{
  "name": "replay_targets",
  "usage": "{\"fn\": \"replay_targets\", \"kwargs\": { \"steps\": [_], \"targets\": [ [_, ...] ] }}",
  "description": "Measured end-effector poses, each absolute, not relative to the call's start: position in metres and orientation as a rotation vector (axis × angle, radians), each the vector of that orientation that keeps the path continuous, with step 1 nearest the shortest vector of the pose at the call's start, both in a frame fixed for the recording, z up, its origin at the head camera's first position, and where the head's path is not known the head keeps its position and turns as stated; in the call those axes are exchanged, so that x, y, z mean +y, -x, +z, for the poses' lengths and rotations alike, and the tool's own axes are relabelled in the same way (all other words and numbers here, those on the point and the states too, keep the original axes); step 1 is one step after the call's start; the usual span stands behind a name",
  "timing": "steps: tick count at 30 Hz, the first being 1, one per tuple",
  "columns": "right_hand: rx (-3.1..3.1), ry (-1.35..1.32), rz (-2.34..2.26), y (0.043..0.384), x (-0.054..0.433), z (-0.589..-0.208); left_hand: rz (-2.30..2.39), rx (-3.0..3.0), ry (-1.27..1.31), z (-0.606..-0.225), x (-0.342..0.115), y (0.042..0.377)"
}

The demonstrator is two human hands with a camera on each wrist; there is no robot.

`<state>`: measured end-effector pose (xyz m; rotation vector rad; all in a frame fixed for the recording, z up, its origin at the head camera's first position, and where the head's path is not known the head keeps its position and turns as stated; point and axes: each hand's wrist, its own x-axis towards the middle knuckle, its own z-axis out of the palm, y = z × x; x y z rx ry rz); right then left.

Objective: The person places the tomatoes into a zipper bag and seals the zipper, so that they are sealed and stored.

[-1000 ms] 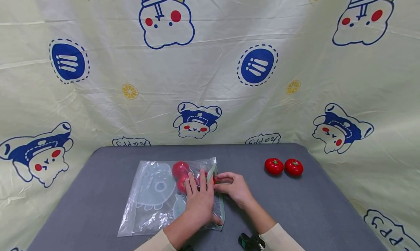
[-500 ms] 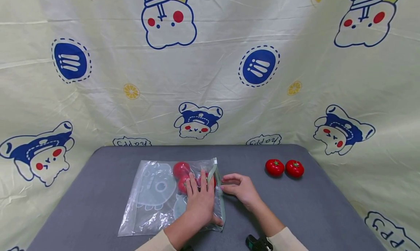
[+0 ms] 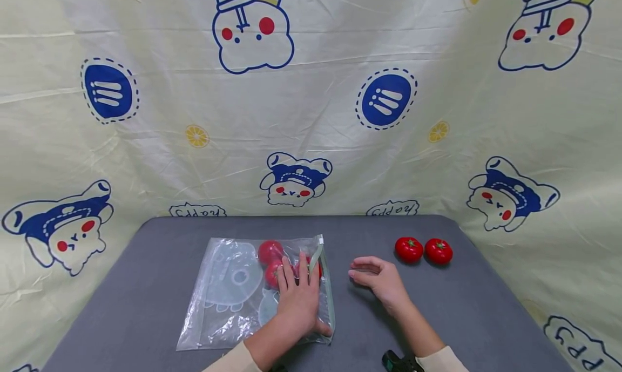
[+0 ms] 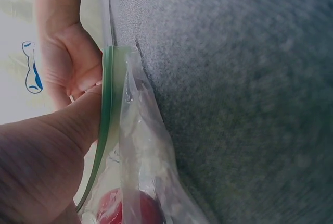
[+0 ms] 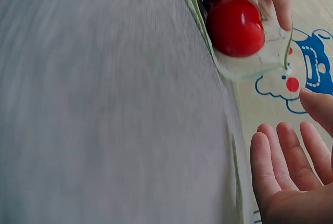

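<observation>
Left hand (image 3: 298, 303) lies on bag (image 3: 218, 329), fingers spread — probably to steady it around bagged tomatoes (image 3: 270, 251) — right hand (image 3: 382, 283) loosely curved, holding nothing, between bag and loose tomatoes (image 3: 408, 250).

Bright glare streaks the plastic bag (image 3: 245, 306).

The left hand (image 3: 298, 302) hides one part of the bag (image 3: 218, 331) and covers partly two tomatoes (image 3: 271, 275) inside it; what lies under the palm cannot be told. In the right wrist view, the right hand (image 5: 299, 200) is cut off at the picture's right edge, and the bench (image 5: 114, 104) looks blurred. In the head view, both sleeves (image 3: 443, 361) run out at the near edge.
</observation>
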<state>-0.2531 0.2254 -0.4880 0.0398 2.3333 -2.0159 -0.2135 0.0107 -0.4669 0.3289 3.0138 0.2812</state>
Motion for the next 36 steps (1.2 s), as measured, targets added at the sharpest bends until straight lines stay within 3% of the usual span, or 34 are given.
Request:
{"fn": "replay_targets", "kwargs": {
  "steps": [16,36],
  "targets": [
    [2.651,-0.137,-1.983,0.251,0.275,-0.485,0.258,3.048,-0.389,-0.469,0.008,0.212],
    [3.094,-0.695,-1.776,0.265,0.347,-0.464,0.221,3.053,-0.383,-0.47,0.009,0.212]
  ]
}}
